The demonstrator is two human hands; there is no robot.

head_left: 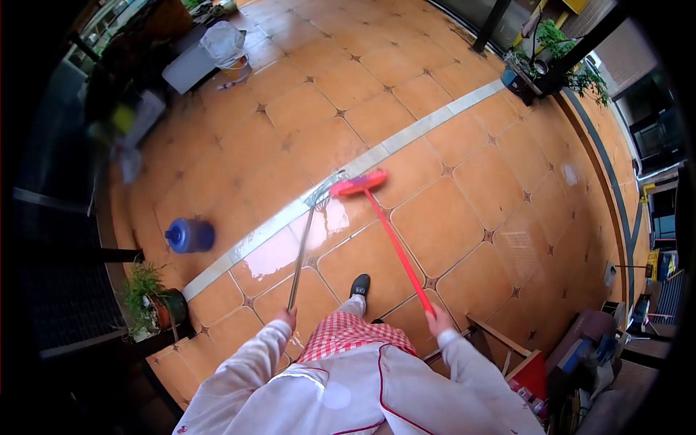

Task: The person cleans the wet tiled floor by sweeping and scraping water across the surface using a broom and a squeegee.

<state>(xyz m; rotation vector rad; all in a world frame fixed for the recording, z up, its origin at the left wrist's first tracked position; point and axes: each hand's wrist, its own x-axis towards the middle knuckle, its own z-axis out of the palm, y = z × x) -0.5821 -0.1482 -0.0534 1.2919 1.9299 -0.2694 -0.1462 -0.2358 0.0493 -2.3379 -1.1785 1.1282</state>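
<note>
Broom [366, 184] and pole [301, 252] close together at the white strip [420, 127]

At the far left, a plant [143, 296] grows in a pot at the edge of the tile floor [435, 199], its thin leaves spilling over. Right of it, a blue jug [194, 235] is on the tiles, well apart from both tools, its neck to the left. Farther up, a bucket [235, 71] has a white bag [222, 42] over its top.

The left hand [288, 317] is closed around the upper part of the pole, which slants up and slightly right to the strip. The pole's wide, glassy-looking foot lies on the strip; its make is too unclear to tell. A shiny wet patch [272, 257] spreads over the tiles on both sides of the pole.

Near the middle, a dark shoe [360, 285] shows past a red-and-white checked cloth [355, 336]. The broom's red head rests on the floor beside the pole's foot, partly over the strip; whether the two touch, I cannot tell. Its red handle runs down and right to the right hand [439, 320], which is wrapped around the end.

Farther right, low down, is a red box [528, 377]; high up, leafy greenery [552, 40] stands by a dark post.
</note>
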